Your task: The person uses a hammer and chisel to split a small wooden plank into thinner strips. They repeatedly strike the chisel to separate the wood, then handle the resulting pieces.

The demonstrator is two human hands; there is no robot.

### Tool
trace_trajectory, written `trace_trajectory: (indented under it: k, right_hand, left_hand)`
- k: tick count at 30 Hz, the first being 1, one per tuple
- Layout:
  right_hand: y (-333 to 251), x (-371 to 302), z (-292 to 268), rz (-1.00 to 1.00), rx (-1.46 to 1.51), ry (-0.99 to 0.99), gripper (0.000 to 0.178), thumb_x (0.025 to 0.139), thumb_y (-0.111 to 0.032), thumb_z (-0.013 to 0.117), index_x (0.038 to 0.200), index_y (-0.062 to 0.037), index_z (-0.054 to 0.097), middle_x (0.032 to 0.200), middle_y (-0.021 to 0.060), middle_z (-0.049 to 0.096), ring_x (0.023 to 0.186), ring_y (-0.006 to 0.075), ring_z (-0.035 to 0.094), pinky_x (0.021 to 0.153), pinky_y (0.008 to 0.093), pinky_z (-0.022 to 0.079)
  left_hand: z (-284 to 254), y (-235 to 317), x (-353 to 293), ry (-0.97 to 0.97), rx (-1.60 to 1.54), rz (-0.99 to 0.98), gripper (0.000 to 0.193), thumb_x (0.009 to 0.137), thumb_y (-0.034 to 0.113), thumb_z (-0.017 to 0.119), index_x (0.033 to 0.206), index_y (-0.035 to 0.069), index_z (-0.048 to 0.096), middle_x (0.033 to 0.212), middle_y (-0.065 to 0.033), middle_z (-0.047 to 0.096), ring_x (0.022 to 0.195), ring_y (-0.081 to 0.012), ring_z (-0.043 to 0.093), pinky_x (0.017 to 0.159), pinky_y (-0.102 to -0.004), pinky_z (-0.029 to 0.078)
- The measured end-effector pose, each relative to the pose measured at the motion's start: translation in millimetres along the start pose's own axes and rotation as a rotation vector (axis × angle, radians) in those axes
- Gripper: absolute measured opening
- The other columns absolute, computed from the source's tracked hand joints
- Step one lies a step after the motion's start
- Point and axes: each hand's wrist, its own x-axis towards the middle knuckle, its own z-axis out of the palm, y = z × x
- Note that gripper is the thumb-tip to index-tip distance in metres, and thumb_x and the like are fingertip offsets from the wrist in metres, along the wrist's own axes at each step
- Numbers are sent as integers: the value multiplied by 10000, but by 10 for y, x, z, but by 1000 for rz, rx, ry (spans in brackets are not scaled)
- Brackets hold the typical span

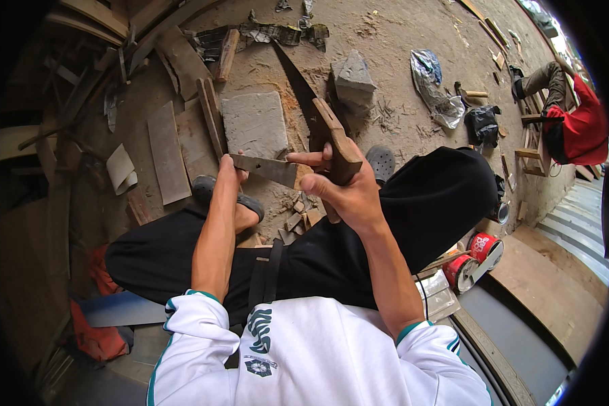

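Note:
My right hand (358,193) is closed round the wooden handle of a handsaw (338,139). The saw's dark blade points away from me, past a grey concrete block (256,125) on the ground. A short flat strip of wood (264,168) spans the gap between my hands. My left hand (231,170) pinches its left end, mostly seen from behind. The right hand's thumb and forefinger are at the strip's other end, where a pale face shows. Small wood offcuts (294,220) lie on the ground below the strip, between my legs.
Boards and planks (169,152) lie on the left. A second concrete block (353,78) stands beyond the saw. A crumpled silver bag (436,91) and a hammer (470,93) lie at the right. Red cans (482,247) stand by my right knee. Another person (578,122) sits at far right.

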Motion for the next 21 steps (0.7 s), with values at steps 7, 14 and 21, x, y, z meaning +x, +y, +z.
trace_trajectory:
  k: [7,14,21]
  right_hand:
    - [-6,-12,-2,30,17,13,438,820,-45,768,1053,-34,397,1031,189,668,1018,195,649,794,289,564]
    - [71,-32,59,109,-100,91,280,894,-100,703,1009,-16,461,918,127,681,867,149,680,713,268,548]
    - [40,11,6,175,-276,163,190,911,-139,685,974,-30,542,797,55,694,668,78,597,587,227,467]
  left_hand:
    - [-51,71,-64,11,-95,40,360,990,383,366,1095,84,537,890,-40,690,768,-177,646,750,-384,551]
    - [-10,270,-264,-122,-217,153,457,993,503,372,1073,96,564,912,-44,674,782,-176,621,776,-371,532]
    - [-67,209,-372,-221,-197,253,477,990,520,407,1039,79,585,885,-57,660,759,-206,583,712,-336,514]
